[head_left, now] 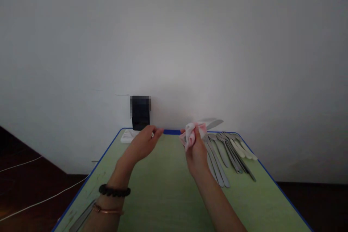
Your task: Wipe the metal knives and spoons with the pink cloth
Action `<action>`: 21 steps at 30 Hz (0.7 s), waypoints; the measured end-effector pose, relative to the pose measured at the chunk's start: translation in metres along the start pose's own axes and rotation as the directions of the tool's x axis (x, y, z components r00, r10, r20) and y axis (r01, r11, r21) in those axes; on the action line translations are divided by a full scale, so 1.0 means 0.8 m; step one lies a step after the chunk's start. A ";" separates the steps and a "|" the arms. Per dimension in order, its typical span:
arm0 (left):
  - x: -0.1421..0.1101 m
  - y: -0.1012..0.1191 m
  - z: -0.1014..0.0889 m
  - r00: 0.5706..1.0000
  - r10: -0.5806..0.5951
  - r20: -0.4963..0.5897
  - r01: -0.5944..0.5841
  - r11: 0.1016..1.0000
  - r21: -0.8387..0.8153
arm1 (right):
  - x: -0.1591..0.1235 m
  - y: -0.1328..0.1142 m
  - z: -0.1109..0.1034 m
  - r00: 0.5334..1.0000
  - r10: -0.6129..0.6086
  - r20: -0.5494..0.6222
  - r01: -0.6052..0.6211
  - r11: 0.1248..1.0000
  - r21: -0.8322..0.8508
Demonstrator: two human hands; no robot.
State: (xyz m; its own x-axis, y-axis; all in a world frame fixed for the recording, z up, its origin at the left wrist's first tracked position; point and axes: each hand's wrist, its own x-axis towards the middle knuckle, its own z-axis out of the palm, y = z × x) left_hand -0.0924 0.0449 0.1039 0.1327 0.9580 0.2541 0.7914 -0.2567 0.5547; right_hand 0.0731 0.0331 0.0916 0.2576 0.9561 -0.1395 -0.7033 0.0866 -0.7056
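My right hand (197, 152) is closed around a crumpled pink and white cloth (190, 136). From the cloth's right side a table knife blade (215, 124) sticks out, pointing up and right; its handle is hidden by the cloth and fingers. To the left, my left hand (145, 141) is raised over the table, its fingers curled together near the thumb. A tiny pale spot shows at those fingertips, too small to name. Beside the right wrist lie several table knives (217, 165), with spoons (221, 152) and other metal cutlery (236, 157) further right.
White-handled cutlery (243, 148) lies at the right edge of the green table (160, 192). A dark phone (140, 114) stands at the back left on a white base (127, 136). More metal cutlery (83, 217) lies by my left forearm. A wall (174, 50) rises behind.
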 end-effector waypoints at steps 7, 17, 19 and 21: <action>0.029 -0.077 0.013 0.844 -0.012 -0.536 0.104 0.985 0.140 | 0.007 -0.010 -0.001 1.000 0.003 -0.027 -0.003 1.000 0.000; 0.042 -0.074 0.019 0.874 0.031 -0.485 0.072 0.979 0.192 | 0.002 -0.004 -0.002 0.999 0.048 -0.011 -0.049 0.998 -0.048; 0.042 -0.080 0.019 0.885 0.055 -0.462 0.057 0.973 0.224 | 0.003 -0.005 -0.002 0.998 0.056 -0.020 -0.057 0.997 -0.060; 0.042 -0.082 0.020 0.892 0.069 -0.446 0.051 0.966 0.252 | 0.002 -0.005 -0.002 0.999 0.049 -0.014 -0.050 0.996 -0.070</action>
State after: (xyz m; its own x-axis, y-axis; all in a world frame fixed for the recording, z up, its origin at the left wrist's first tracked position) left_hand -0.1302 0.0957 0.0631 -0.0929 0.7800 0.6188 0.9218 -0.1674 0.3495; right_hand 0.0771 0.0339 0.0929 0.2322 0.9552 -0.1836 -0.6673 0.0190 -0.7446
